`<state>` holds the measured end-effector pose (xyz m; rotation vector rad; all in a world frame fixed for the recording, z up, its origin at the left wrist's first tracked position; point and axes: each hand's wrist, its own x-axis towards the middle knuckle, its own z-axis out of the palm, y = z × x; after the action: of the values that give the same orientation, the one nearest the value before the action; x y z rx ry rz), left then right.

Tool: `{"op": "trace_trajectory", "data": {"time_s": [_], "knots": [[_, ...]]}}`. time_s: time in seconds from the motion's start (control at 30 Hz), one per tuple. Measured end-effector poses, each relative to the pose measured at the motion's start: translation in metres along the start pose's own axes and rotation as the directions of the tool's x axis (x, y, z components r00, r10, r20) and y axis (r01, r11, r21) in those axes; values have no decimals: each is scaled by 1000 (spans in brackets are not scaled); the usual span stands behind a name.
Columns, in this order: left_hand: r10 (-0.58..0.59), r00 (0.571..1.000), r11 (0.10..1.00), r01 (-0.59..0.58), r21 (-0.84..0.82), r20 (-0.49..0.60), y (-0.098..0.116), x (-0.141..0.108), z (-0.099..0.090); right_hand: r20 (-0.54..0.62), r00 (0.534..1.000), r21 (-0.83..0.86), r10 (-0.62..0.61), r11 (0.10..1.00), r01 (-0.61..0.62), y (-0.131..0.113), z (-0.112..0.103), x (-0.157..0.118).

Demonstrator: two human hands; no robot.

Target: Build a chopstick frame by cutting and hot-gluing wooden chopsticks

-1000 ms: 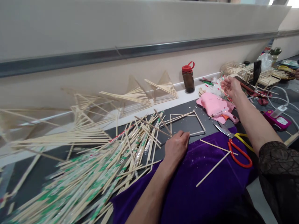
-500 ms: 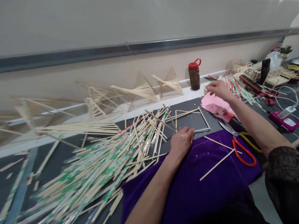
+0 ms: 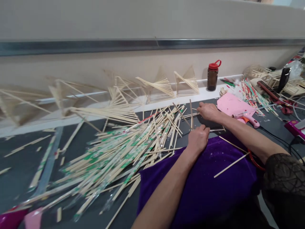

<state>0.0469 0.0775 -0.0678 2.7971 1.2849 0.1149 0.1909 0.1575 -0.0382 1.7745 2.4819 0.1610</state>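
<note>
My left hand (image 3: 198,137) is closed, fingertips down, at the near corner of a small frame of wooden chopsticks (image 3: 217,130) lying on the dark tabletop. At the frame's far side, my right hand (image 3: 209,111) is closed with its fingers pressed on the sticks; both hands hide much of the frame. Two darker sticks (image 3: 191,114) jut up just left of the hands. Below them spreads a purple cloth (image 3: 195,184) with a loose chopstick (image 3: 231,164) on it. A pink glue gun (image 3: 251,121) rests on pink paper (image 3: 233,103) beside my right forearm.
A heap of chopsticks, many in green-printed wrappers (image 3: 124,152), covers the left. Fan-shaped stick models (image 3: 162,86) line the wall ledge near a red-lidded bottle (image 3: 212,78). Red scissor handles (image 3: 255,161) show under my right forearm. A black cord (image 3: 274,135) runs right.
My right hand has come left from beside the pink paper to the chopstick frame. My left hand stays at the frame's corner. The view has swung left.
</note>
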Motion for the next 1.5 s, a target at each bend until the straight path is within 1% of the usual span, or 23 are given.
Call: {"op": "trace_trajectory", "data": {"time_s": [0.1, 0.2, 0.33, 0.4, 0.47, 0.57, 0.7, 0.83, 0.93, 1.0, 1.07, 1.2, 1.3, 1.4, 1.5], "knots": [[6, 1000, 1000, -6, -4, 7, 1, 0, -1, 31, 1000, -17, 3, 1000, -2, -2, 5, 4], [13, 1000, 1000, -13, 1, 11, 2, -1, -1, 33, 999, -27, 22, 999, -21, -3, 7, 6], [17, 1000, 1000, -18, 19, 22, 2, -1, -2, 30, 1000, -29, -7, 1000, 8, -2, 8, 7], [16, 999, 999, -17, 30, 31, 3, -1, -3, 0, 1000, -15, -10, 1000, 10, 0, 6, 6], [15, 999, 999, -16, 45, 37, 3, -1, -3, -48, 999, 28, 25, 999, -24, 5, 2, 5], [6, 999, 997, -8, 74, 35, 2, -1, -2, -140, 985, 162, 101, 984, -77, 20, -3, 3], [-6, 999, 995, 2, 97, 41, 3, -1, -3, -267, 945, 396, 187, 916, -69, 46, -1, -1], [-9, 998, 993, 2, 117, 56, 4, -3, -4, -342, 884, 627, 320, 778, -40, 64, 8, -5], [-21, 998, 991, 14, 130, 55, 5, -4, -6, -335, 857, 748, 392, 664, -11, 69, 11, -6], [-28, 998, 991, 21, 135, 52, 6, -5, -6, -307, 855, 795, 418, 607, -12, 69, 12, -7], [-34, 998, 990, 27, 140, 48, 6, -7, -6, -277, 857, 821, 435, 571, -25, 70, 11, -8], [-52, 998, 986, 45, 163, 40, 4, -9, -5, -254, 855, 843, 451, 536, -32, 72, 12, -9], [-62, 998, 983, 57, 172, 23, 3, -9, -2, -271, 843, 852, 464, 523, -14, 73, 13, -9], [-71, 997, 983, 67, 173, 17, 2, -9, -1, -313, 828, 841, 465, 540, 14, 73, 13, -8], [-87, 996, 984, 83, 158, 18, 3, -10, -1, -329, 830, 819, 450, 574, 13, 73, 14, -7]]}}
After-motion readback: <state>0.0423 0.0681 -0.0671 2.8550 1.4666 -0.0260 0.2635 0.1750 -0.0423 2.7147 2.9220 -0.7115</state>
